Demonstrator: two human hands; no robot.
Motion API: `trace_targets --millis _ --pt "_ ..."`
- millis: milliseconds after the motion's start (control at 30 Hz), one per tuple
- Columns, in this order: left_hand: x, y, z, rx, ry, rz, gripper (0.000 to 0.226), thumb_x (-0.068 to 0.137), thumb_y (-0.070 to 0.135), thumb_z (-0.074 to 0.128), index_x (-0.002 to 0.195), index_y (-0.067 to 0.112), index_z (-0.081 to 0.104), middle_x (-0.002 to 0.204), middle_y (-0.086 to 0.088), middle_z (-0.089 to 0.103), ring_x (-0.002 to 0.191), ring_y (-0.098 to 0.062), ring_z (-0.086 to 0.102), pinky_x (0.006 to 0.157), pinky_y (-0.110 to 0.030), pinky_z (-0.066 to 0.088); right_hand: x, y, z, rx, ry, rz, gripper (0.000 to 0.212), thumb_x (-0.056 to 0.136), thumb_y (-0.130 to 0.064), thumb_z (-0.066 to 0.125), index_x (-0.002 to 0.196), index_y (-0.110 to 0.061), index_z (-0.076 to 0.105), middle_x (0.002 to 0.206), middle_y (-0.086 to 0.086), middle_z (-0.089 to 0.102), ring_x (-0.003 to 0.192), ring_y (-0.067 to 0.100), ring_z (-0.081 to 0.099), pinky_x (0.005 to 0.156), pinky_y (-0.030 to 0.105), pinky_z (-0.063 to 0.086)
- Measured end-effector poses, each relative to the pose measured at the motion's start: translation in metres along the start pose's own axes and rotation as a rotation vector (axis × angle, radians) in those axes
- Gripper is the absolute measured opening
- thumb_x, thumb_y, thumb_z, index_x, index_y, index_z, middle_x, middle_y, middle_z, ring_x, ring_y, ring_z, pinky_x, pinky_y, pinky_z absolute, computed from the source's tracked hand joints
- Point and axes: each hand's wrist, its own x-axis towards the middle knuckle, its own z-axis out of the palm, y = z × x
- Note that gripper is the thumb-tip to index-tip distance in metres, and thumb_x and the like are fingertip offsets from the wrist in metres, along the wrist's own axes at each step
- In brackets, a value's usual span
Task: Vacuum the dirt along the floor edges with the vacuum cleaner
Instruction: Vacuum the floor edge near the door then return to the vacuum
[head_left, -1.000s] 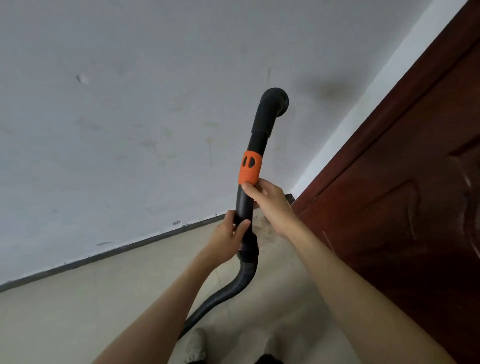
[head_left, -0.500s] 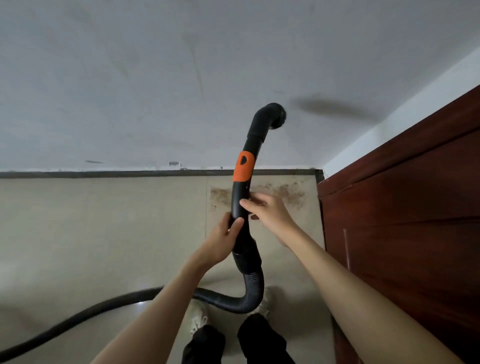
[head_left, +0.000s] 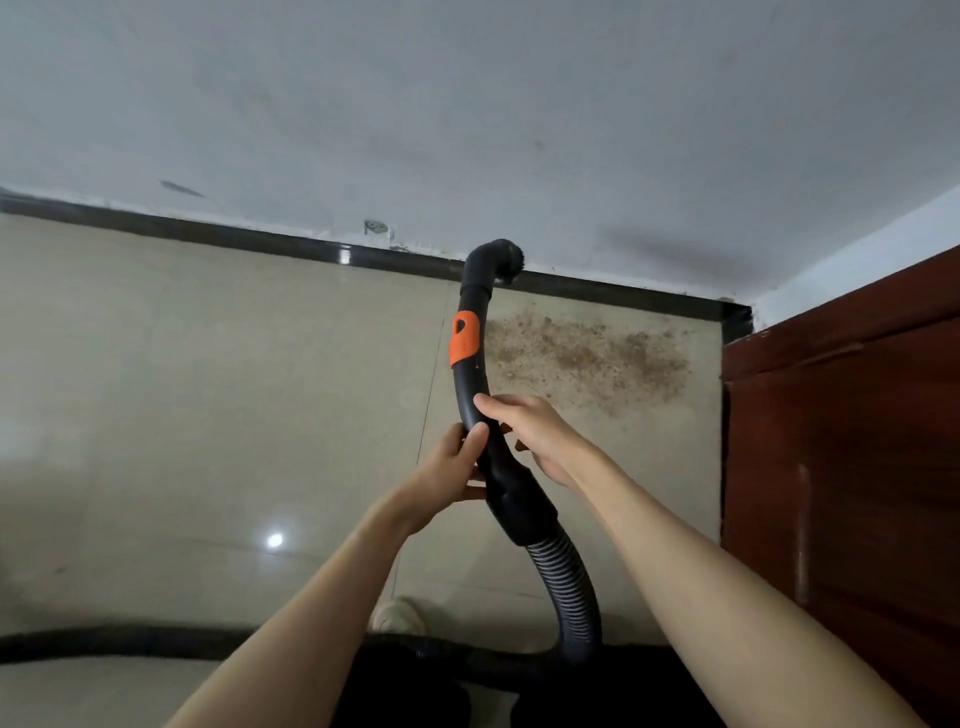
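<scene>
— Along the skirting (head_left: 291, 244), where is the wand?
— Raised in front of the person: the black wand (head_left: 470, 395) curves up to a bent nozzle (head_left: 493, 260) that sits over the dark skirting line at the foot of the grey wall (head_left: 467, 104). An orange collar (head_left: 464, 338) rings the wand below the nozzle.
— And the hands?
— The left hand (head_left: 452, 473) grips the wand from the left, thumb wrapped over it. The right hand (head_left: 535, 436) holds it just above, fingers curled across the tube.
— Where is the dirt?
— A brown patch of dirt (head_left: 587, 358) lies on the beige floor (head_left: 208, 415) right of the wand, against the skirting, near the red-brown door (head_left: 841, 467).
— The hose?
— A ribbed hose (head_left: 571, 597) drops from the wand's cuff, bends low and runs off left across the floor.
</scene>
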Motion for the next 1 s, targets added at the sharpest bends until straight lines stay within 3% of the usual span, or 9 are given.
trace_targets --millis 100,200,300,433,567,633,700,833,1000 --pt "0.038 -0.028 -0.011 -0.078 0.024 0.018 0.036 0.102 0.035 0.033 0.125 0.010 0.046 0.102 0.004 0.065 0.083 -0.010 0.069 0.070 -0.025 0.057 0.044 0.025 0.009 0.044 -0.030 0.009 0.022 0.096 -0.033 0.059 0.097 -0.014 0.072 0.075 -0.006 0.069 0.057 -0.001 0.065 0.047 0.011 0.043" --pt "0.079 -0.051 -0.023 -0.142 0.080 0.035 0.038 0.103 0.035 0.032 0.124 0.008 0.048 0.108 -0.004 0.065 0.083 -0.014 0.069 0.067 -0.023 0.056 0.084 0.053 0.011 -0.050 0.028 -0.051 0.026 0.097 -0.035 0.057 0.097 -0.014 0.072 0.088 0.000 0.073 0.081 0.014 0.069 0.068 0.024 0.054" --pt "0.122 -0.063 -0.042 -0.139 0.133 0.057 0.041 0.103 0.034 0.032 0.124 0.003 0.048 0.113 -0.014 0.061 0.086 -0.019 0.065 0.069 -0.025 0.056 0.115 0.076 0.010 -0.272 0.054 -0.175 0.042 0.100 -0.040 0.049 0.104 -0.003 0.070 0.102 0.012 0.072 0.097 0.025 0.067 0.087 0.038 0.051" --pt "0.169 -0.079 -0.060 -0.021 0.184 0.063 0.043 0.102 0.039 0.035 0.119 0.003 0.051 0.095 -0.006 0.057 0.077 -0.015 0.053 0.066 -0.026 0.045 0.153 0.095 0.005 -0.473 0.025 -0.243 0.043 0.098 -0.051 0.043 0.105 -0.015 0.065 0.099 0.004 0.069 0.093 0.020 0.064 0.084 0.036 0.049" --pt "0.190 -0.097 -0.076 0.059 0.106 0.007 0.040 0.100 0.042 0.038 0.111 0.010 0.059 0.096 -0.003 0.063 0.076 -0.013 0.046 0.066 -0.023 0.037 0.174 0.115 0.002 -0.573 0.009 -0.325 0.032 0.096 -0.052 0.045 0.083 -0.025 0.055 0.083 -0.002 0.061 0.083 0.020 0.061 0.070 0.034 0.045" --pt "0.198 -0.095 -0.080 0.125 0.062 -0.051 0.039 0.100 0.041 0.040 0.110 0.009 0.059 0.092 -0.003 0.066 0.073 -0.013 0.045 0.064 -0.023 0.035 0.179 0.123 -0.001 -0.628 0.044 -0.359 0.033 0.096 -0.052 0.045 0.087 -0.023 0.058 0.087 0.002 0.066 0.082 0.022 0.063 0.070 0.037 0.049" --pt "0.206 -0.090 -0.078 0.144 0.130 -0.065 0.040 0.101 0.038 0.039 0.110 0.003 0.055 0.086 -0.006 0.062 0.069 -0.014 0.046 0.060 -0.023 0.036 0.180 0.130 -0.004 -0.684 0.081 -0.382 0.037 0.096 -0.051 0.045 0.100 -0.018 0.062 0.093 0.006 0.069 0.083 0.023 0.066 0.075 0.041 0.054" --pt "0.225 -0.087 -0.068 0.017 0.327 -0.033 0.037 0.102 0.036 0.035 0.115 0.002 0.043 0.088 -0.008 0.052 0.074 -0.019 0.053 0.061 -0.028 0.043 0.178 0.141 0.000 -0.703 0.094 -0.396 0.037 0.095 -0.051 0.046 0.104 -0.019 0.061 0.091 0.004 0.068 0.079 0.021 0.066 0.074 0.042 0.056" --pt "0.235 -0.106 -0.060 -0.279 0.331 -0.065 0.042 0.104 0.033 0.031 0.133 0.003 0.031 0.097 -0.013 0.051 0.098 -0.031 0.052 0.082 -0.040 0.046 0.181 0.158 0.010 -0.754 0.097 -0.343 0.039 0.093 -0.053 0.045 0.102 -0.019 0.059 0.091 0.004 0.069 0.079 0.023 0.066 0.073 0.041 0.055"
